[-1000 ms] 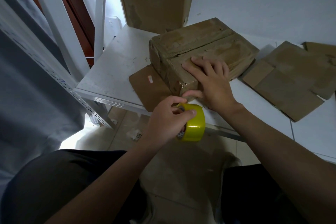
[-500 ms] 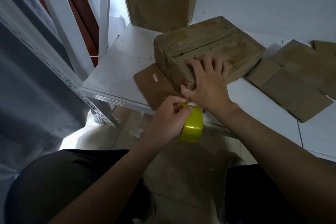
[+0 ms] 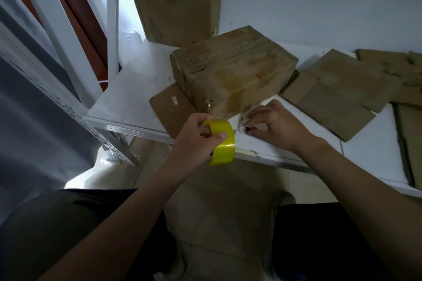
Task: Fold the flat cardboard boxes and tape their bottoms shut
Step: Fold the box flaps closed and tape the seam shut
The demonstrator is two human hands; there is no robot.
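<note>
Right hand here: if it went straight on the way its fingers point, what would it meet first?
Probably the yellow tape roll gripped by the left hand: the right hand has its fingers pointing left toward it, just over the shelf. Depth is unclear, though.

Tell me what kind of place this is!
Probably a storeroom or packing corner. A white metal shelf holds a folded cardboard box beside flat cardboard sheets, and the left hand grips a yellow tape roll.
</note>
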